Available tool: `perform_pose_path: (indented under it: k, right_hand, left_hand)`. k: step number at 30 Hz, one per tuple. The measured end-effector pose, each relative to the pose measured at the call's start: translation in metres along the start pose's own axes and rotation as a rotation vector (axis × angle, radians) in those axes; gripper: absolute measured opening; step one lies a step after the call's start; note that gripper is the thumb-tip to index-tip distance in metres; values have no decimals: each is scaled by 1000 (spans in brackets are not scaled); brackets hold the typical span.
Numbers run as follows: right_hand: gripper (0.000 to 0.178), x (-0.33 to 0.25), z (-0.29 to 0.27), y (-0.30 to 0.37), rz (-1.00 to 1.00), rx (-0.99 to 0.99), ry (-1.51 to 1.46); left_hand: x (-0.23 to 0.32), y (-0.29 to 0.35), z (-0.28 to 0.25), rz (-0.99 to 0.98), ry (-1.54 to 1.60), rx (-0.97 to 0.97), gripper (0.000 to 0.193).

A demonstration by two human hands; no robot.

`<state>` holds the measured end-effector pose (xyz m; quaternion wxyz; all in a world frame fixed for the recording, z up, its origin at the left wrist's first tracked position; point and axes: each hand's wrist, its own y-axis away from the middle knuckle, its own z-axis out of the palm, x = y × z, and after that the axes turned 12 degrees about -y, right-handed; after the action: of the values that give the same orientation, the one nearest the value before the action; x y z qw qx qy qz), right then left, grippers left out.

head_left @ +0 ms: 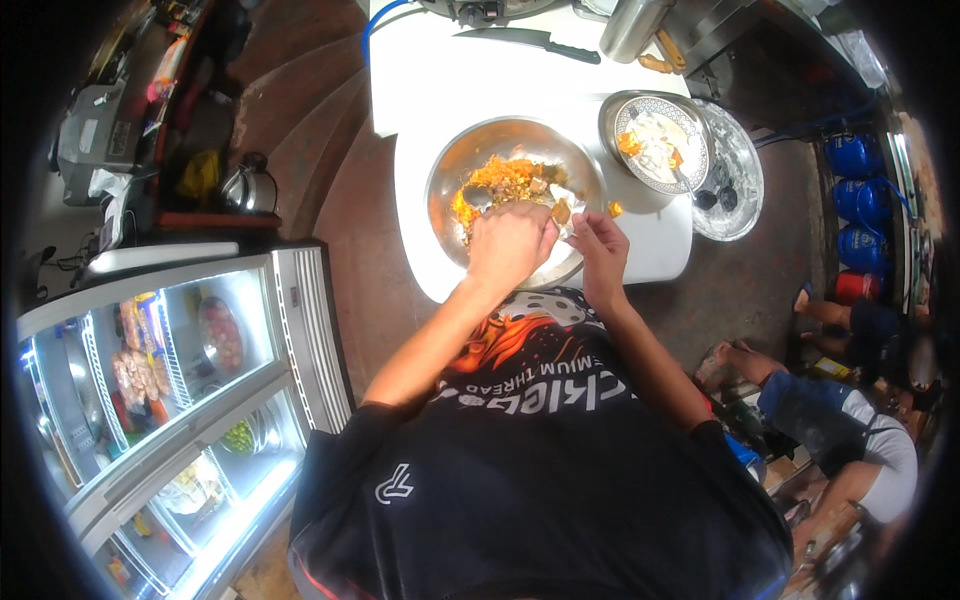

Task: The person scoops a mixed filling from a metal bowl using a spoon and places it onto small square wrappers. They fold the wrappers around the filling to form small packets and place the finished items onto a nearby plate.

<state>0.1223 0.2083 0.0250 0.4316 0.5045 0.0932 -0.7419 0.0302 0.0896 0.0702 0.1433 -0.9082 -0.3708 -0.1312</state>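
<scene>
A wide steel mixing bowl [437, 170] stands in front of me. Orange shredded food [505, 172] is heaped in it, with darker brown bits among it. My left hand [508, 242] reaches over the bowl's near side, back up, its fingertips closed at a small brown piece [561, 212]. Just beside it, my right hand [600, 250] pinches at a thin whitish scrap [567, 230] that looks like a wrapper. Both hands meet near the bowl's right rim. My left hand hides part of the food, and the exact finger contacts are small.
Right of the bowl, a patterned bowl [660, 140] holds pale and orange food and a spoon. A large knife [530, 43] lies on the white table [410, 85], near a steel container [634, 30]. A lit glass-door fridge [285, 330] stands left; people sit at lower right [830, 420].
</scene>
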Motion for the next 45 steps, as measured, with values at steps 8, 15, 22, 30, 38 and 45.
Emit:
perform_pose_path:
  k: [8,15,22,30,38,45]
  right_hand:
    - [11,7,-10,-5,175,64,-194]
    - [12,20,-27,-13,339,60,-354]
    - [11,27,-47,-25,260,157,-219]
    - [12,19,-46,-26,240,170,-164]
    - [13,21,-43,-25,239,144,-131]
    - [13,29,-39,-34,180,125,18]
  left_hand:
    - [-5,2,17,-102,171,-104,12]
    - [-32,6,66,-804,1490,-499,12]
    - [-18,19,55,-471,456,-215,26]
    - [-54,30,55,-463,-67,-453,25]
    - [-55,27,54,-665,38,-499,43]
    - [-80,34,28,-673,156,-354,42]
